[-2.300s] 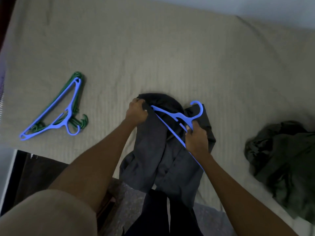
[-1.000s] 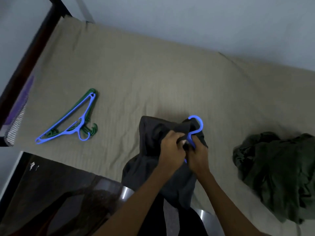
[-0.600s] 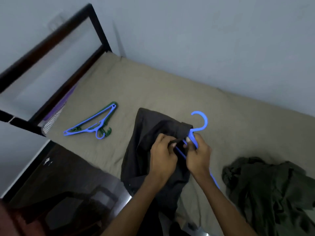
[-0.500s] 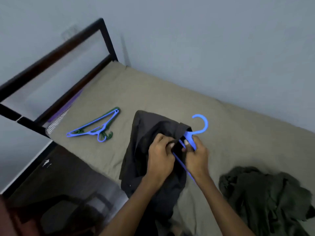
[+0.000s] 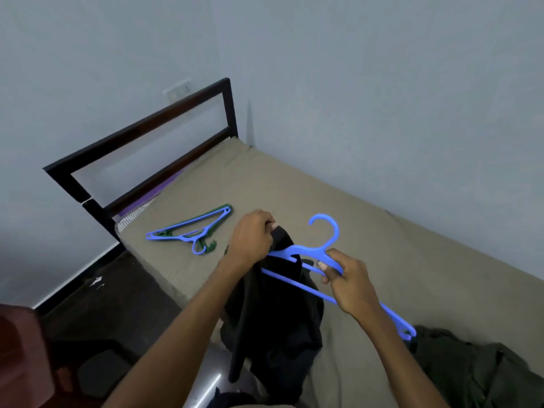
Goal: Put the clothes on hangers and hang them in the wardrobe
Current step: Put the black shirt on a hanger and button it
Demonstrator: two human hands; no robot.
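Note:
A blue plastic hanger [image 5: 316, 251] is lifted above the bed with a dark grey garment [image 5: 276, 313] draped over its left arm and hanging down. My left hand [image 5: 251, 238] grips the top of the garment at the hanger's left end. My right hand [image 5: 348, 282] holds the hanger just below its hook, fingers around the shoulder bar. The hanger's right end sticks out bare past my right wrist.
Spare blue and green hangers [image 5: 191, 231] lie together on the beige bed [image 5: 397, 260] to the left. A dark green heap of clothes [image 5: 477, 369] lies at the right. The black bed frame [image 5: 141, 148] stands at the far end against the grey wall.
The hanger and garment have come up off the bed. My hands have moved apart, the left to the hanger's left end, and the view has tilted up toward the wall.

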